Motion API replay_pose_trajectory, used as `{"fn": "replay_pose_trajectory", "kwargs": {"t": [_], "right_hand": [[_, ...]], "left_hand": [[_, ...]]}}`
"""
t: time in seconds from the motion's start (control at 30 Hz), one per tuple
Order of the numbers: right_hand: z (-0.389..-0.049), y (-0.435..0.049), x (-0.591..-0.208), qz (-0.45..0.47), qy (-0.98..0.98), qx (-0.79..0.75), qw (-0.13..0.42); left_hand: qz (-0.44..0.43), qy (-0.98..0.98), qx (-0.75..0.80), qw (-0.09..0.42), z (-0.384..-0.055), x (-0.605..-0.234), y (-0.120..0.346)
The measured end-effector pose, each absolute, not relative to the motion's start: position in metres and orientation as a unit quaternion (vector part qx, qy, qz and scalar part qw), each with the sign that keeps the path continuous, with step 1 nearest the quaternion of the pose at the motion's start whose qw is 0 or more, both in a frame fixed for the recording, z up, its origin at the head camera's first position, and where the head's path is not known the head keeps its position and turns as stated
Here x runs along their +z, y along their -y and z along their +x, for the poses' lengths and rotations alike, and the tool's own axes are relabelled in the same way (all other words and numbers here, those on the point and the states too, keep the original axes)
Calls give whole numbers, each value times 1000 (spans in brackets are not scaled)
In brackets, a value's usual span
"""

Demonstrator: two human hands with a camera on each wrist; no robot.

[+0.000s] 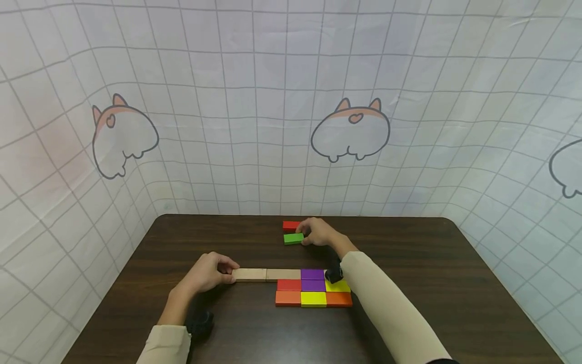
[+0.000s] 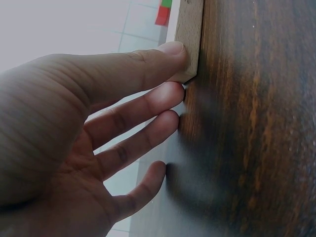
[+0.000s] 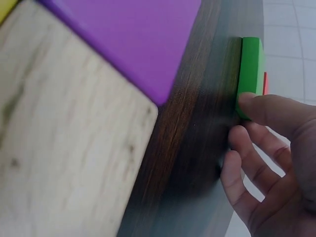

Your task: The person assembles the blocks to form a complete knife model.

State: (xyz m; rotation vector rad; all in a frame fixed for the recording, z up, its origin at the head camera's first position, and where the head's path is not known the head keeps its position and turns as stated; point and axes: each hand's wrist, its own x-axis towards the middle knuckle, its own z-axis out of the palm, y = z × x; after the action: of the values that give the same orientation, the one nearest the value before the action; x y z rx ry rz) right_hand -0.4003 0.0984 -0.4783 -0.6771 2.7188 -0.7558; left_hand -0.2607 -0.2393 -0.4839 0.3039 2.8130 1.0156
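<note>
Crosswise, green block (image 1: 292,239), long axis left-to-right

White cloth (image 1: 273,126) with a grey grid walled in the back and both sides of a dark brown, wood-grained table (image 1: 436,268) with rounded far corners. Cartoon animals (image 1: 350,135) decorated the wrinkled cloth, and soft light dully glossed the table's near part.

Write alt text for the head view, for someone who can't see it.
A person's right hand pinches the end of a green block in front of a red block at the back of a dark table. Their left hand holds the left end of two pale wooden blocks, whose row meets a cluster of purple, red, yellow and orange blocks.
</note>
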Motion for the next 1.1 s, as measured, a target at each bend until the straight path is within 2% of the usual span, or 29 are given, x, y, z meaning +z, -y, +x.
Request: {"fn": "replay_pose_trajectory", "kwargs": {"t": [0.27,0.67,0.83,1.1], "right_hand": [[-388,-106,-469,-249,-931,-236,124],[-354,-139,-453,-301,-917,-252,71],[-331,-152,-446,-327,-906,-265,54],[-285,-165,-445,-318,-906,-276,49]], "left_hand": [[105,-934,334,65,-262,-486,239],[100,-934,335,73,-262,-484,239],[98,-935,334,73,-261,-484,238],[106,-933,336,66,-261,-485,239]]}}
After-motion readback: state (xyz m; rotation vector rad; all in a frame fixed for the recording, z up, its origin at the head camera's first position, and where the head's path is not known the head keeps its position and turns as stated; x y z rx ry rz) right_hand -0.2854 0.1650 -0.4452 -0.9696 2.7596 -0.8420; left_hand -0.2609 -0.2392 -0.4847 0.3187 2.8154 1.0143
